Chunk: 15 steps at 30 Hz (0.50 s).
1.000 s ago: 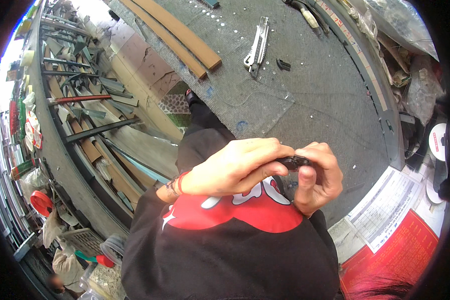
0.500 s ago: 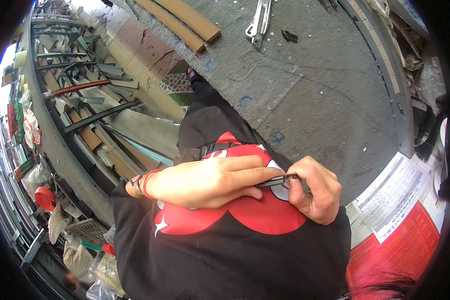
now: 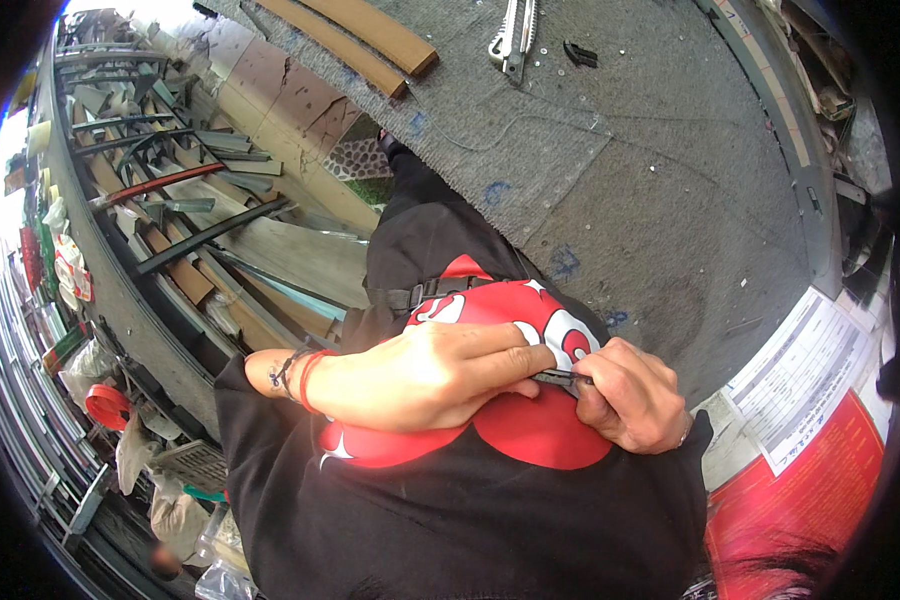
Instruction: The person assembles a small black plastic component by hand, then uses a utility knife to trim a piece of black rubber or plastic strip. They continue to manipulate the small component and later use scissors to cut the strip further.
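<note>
Against the black shirt [image 3: 450, 520], just in front of the belly and near the grey carpeted table [image 3: 690, 200], the left hand [image 3: 440, 370] and right hand [image 3: 630, 395] close in on a small dark piece [image 3: 562, 377] between them, its long axis running roughly side to side, neither hand nearer. The left fingers lie nearly straight over its left end, narrowly parted from the thumb; the right thumb and forefinger pinch its right end.
</note>
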### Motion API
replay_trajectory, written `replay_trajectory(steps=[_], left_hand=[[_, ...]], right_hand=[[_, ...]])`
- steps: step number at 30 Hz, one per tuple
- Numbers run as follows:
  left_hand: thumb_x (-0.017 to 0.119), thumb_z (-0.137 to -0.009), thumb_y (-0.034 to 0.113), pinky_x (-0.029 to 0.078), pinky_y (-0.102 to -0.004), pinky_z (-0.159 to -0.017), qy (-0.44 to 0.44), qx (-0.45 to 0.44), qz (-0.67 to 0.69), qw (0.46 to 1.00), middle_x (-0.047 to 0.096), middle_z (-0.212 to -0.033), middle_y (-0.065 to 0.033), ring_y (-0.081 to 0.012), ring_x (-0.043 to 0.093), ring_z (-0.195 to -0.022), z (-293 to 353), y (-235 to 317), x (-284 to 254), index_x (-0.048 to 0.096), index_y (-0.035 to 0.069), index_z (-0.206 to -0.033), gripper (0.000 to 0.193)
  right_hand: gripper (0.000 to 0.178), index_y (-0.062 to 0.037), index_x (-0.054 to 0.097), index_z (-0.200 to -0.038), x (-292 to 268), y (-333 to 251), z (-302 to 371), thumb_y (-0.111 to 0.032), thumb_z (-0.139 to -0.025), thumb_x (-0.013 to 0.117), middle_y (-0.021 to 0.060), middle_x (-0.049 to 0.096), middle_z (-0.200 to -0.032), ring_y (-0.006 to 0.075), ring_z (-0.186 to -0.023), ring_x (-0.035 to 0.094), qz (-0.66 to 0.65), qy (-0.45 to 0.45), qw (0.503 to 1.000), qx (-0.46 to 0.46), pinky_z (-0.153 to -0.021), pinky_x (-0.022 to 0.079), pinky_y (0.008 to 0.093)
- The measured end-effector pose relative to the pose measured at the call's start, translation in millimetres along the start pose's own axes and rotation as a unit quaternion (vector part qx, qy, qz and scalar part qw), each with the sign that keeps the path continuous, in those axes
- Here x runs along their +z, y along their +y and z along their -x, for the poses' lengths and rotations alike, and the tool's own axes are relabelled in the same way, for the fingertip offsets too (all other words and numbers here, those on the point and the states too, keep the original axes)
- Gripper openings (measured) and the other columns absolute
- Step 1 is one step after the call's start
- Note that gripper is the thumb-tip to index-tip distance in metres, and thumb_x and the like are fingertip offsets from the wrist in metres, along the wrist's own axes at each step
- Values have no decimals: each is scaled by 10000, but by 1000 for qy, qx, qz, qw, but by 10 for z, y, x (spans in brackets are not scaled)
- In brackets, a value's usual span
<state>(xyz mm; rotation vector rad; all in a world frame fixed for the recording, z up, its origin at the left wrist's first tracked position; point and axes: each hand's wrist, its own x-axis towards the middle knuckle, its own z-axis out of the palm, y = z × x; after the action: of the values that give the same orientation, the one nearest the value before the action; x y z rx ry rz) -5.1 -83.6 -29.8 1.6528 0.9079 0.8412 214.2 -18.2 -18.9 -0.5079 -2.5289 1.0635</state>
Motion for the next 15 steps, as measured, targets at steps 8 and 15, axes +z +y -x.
replay_trajectory(steps=[8,15], left_hand=[[716,-652,16,451,-295,-473,93,37,-98,990,555,-682,-76,-194,575,-552,-46,21,53,620,-30,-949,315],[733,-604,84,435,-266,-439,120,87,-191,970,539,-652,-58,-162,549,-511,-70,22,66,627,-36,-887,325]], right_hand=[[125,62,540,-863,60,-4,1,43,-746,580,113,529,-646,223,-490,540,42,62,997,-35,-399,418,295],[173,69,527,-906,50,36,-17,5,-758,590,120,539,-699,228,-552,566,53,68,994,-64,-474,477,300]])
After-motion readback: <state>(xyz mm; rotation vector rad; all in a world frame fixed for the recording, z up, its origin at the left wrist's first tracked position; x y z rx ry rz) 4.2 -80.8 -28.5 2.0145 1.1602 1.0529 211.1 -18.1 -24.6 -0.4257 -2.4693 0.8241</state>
